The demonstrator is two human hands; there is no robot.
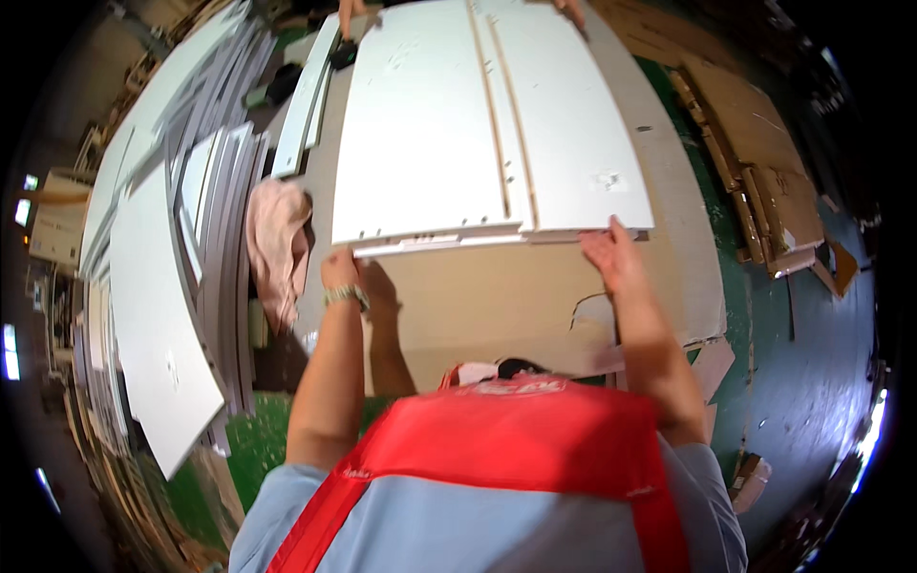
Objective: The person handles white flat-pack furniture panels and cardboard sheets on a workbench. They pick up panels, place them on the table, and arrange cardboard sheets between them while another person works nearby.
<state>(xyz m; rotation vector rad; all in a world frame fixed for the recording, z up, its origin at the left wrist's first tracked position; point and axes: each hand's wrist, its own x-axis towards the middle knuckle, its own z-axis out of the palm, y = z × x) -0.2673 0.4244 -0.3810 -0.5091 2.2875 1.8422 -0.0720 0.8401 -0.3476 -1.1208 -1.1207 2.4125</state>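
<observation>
A stack of white panels lies on the cardboard-covered worktable in front of me. On top are a wide white panel (415, 124) and a narrower white panel (578, 124), with brown-edged strips running between them. My left hand (340, 271), with a watch on its wrist, is closed around the near left corner of the wide panel. At the near edge of the narrower panel, towards its right corner, my right hand (609, 256) grips the rim, its fingers partly hidden. Across the stack, another person's hands (351, 15) touch the far end.
White and grey boards (158, 315) stand stacked at the left, beside a pink cloth (277, 244). Narrow white strips (308, 105) lie left of the panels. Flattened cardboard (755, 143) is piled at the right, above a green and grey floor. Bare cardboard (478, 310) covers the table's near part.
</observation>
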